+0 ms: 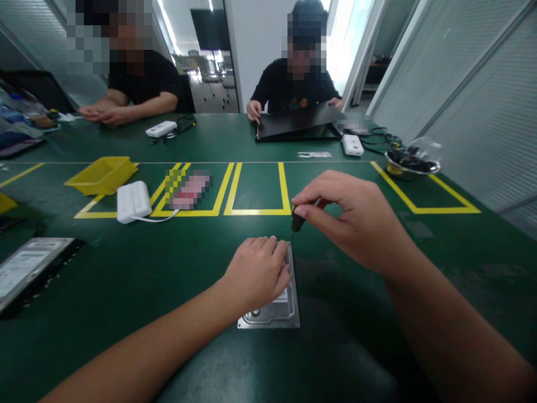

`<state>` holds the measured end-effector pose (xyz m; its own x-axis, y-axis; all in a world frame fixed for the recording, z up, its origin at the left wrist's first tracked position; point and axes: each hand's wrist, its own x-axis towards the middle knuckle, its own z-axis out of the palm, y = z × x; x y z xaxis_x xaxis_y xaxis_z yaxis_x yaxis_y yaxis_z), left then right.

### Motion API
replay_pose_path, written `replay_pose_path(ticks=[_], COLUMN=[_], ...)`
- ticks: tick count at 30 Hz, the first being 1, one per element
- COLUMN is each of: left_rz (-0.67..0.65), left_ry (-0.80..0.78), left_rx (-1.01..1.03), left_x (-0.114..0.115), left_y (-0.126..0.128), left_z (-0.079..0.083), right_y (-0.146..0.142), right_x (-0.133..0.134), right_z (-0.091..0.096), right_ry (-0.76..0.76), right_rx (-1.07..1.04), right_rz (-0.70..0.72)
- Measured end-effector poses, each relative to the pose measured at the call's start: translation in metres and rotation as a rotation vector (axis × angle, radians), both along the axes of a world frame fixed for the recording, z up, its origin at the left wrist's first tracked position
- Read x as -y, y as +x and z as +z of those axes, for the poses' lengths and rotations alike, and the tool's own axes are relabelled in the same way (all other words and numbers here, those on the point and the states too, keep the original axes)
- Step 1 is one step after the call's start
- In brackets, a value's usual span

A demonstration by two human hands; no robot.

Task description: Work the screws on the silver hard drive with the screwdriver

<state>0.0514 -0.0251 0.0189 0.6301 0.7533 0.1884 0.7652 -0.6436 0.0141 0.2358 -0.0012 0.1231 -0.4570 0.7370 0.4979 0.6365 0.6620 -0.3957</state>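
Note:
A silver hard drive point(289, 313) lies flat on the green table in front of me, partly covered by my left hand point(257, 275). The fingers of that hand are bent over the drive's top and press it down. My right hand point(354, 218) pinches the dark handle of a small screwdriver point(297, 222) between thumb and fingers. The screwdriver stands nearly upright, and its thin shaft points down to the drive's far right corner. Whether the tip sits in a screw is too small to tell.
At the left lies another hard drive point(31, 266). Beyond it are a yellow bin point(100, 176) and a white power bank point(133, 201) cabled to a blurred phone. A metal bowl point(413, 165) stands at right. Across the table sit two people, one holding a dark panel point(297, 123).

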Motion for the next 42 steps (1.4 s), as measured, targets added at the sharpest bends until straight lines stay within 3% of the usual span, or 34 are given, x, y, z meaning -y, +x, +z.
replay_pose_path(ticks=[20, 42], left_rz=[0.006, 0.017], left_ry=[-0.002, -0.014], left_rx=[0.001, -0.011], left_x=[0.0007, 0.0005], left_y=[-0.0002, 0.0009], left_z=[0.0000, 0.0011], right_y=[0.0012, 0.0036], right_x=[-0.0007, 0.0000], right_z=[-0.0014, 0.0006], right_ry=[0.015, -0.039], right_rx=[-0.010, -0.010], right_rz=[-0.028, 0.055])
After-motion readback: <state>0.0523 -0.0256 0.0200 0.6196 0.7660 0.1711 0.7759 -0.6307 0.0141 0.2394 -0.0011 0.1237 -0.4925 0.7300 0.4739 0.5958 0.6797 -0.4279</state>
